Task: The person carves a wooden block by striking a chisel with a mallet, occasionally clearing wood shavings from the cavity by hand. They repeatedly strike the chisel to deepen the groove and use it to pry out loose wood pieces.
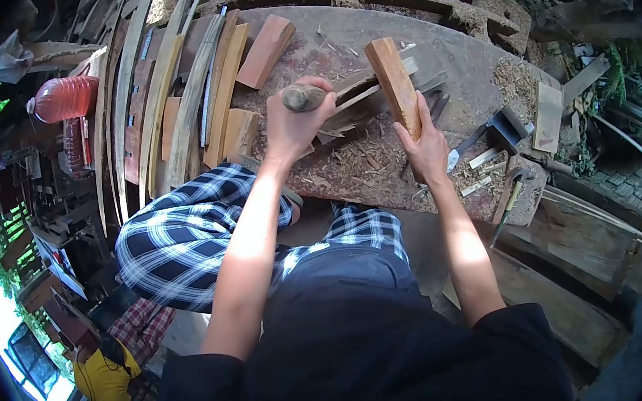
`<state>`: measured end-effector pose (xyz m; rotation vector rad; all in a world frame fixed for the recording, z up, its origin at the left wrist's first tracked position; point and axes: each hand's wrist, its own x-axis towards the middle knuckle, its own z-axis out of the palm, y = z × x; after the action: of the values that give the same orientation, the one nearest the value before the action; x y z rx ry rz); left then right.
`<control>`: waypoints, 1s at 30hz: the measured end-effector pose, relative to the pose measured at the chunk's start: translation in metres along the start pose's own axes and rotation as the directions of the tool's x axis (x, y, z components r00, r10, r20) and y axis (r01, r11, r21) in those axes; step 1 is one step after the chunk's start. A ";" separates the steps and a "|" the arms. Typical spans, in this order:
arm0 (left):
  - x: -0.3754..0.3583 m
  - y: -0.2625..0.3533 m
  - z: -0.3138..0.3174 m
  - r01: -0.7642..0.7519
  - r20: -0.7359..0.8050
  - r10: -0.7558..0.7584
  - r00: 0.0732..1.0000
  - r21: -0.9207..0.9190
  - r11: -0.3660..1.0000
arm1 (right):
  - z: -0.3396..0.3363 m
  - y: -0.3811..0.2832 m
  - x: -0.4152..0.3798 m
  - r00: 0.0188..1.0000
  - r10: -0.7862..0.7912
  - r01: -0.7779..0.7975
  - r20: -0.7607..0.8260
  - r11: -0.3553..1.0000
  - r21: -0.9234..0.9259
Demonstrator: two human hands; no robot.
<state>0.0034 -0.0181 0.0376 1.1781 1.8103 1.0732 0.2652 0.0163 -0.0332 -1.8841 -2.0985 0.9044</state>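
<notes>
My left hand [296,125] is closed in a fist around a wooden-handled tool [302,97], whose rounded butt faces up at me. I cannot make out its working end. Off to the right, my right hand [426,146] grips the lower end of a squared wooden block [393,79], thumb on one side and fingers on the other. The block stands tilted above the workbench [335,34]. Split wood pieces [361,98] lie between my hands, and wood chips [363,157] are scattered below them.
Long wooden strips [207,87] and a reddish block [265,51] lie at the left. A hammer [512,192] and a dark metal piece [508,130] sit at the right. A pink-red bottle [66,99] is far left. Another person in a yellow shirt [107,379] is lower left.
</notes>
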 end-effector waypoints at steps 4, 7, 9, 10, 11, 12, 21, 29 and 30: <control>0.007 0.004 -0.018 -0.002 0.026 -0.001 1.000 0.108 0.994 | 0.008 0.001 0.002 1.000 -0.021 0.021 -0.007 1.000 0.017; 0.003 -0.005 -0.010 0.000 -0.017 0.002 1.000 0.110 0.994 | 0.007 0.002 0.001 0.999 -0.035 0.036 -0.031 0.999 0.041; 0.000 -0.015 -0.004 0.019 0.014 -0.020 1.000 0.087 0.996 | 0.005 -0.001 0.000 0.999 -0.034 0.036 -0.037 0.998 0.054; -0.005 -0.015 -0.003 0.040 0.010 -0.041 0.999 0.109 0.993 | 0.006 -0.002 -0.001 0.999 -0.036 0.038 -0.040 0.998 0.049; -0.006 -0.013 -0.001 0.057 0.002 -0.058 0.998 0.126 0.990 | 0.007 -0.002 -0.001 0.998 -0.037 0.039 -0.041 0.998 0.054; -0.005 -0.017 -0.001 0.043 -0.010 -0.042 0.999 0.110 0.993 | 0.006 0.000 0.000 0.998 -0.040 0.043 -0.043 0.998 0.053; -0.006 -0.023 0.006 0.039 0.007 -0.041 0.999 0.119 0.992 | 0.009 0.003 0.000 0.999 -0.037 0.037 -0.025 0.999 0.002; -0.005 -0.027 0.005 0.048 -0.096 -0.041 0.994 0.065 0.997 | 0.009 0.002 0.002 0.998 -0.050 0.050 -0.038 0.999 -0.004; -0.004 -0.027 0.005 0.045 -0.127 -0.036 0.991 0.069 0.997 | 0.008 0.002 0.002 0.999 -0.031 0.031 -0.017 0.999 0.004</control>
<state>-0.0006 -0.0268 0.0114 1.1323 1.9763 1.0879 0.2625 0.0156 -0.0410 -1.8449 -2.1087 0.8820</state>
